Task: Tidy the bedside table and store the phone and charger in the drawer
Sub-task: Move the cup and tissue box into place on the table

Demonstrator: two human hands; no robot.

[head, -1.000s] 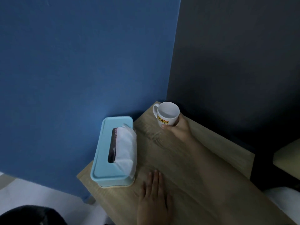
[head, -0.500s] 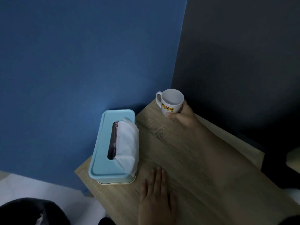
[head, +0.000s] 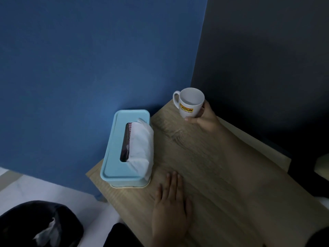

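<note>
The right hand (head: pixel 204 118) holds the white round mug with a yellow label (head: pixel 190 103) at the far corner of the pale wooden tabletop (head: pixel 204 163); the fingers wrap its side, not the handle; the left hand (head: pixel 171 209) lies flat and wide near the front edge, holding nothing. The mug sits very close to the corner, so a small push could tip it off. The light blue plastic tissue box (head: pixel 124 148) stands along the left edge, with a white tissue sticking out; a bump could slide it off. No phone, charger or drawer shows here.
</note>
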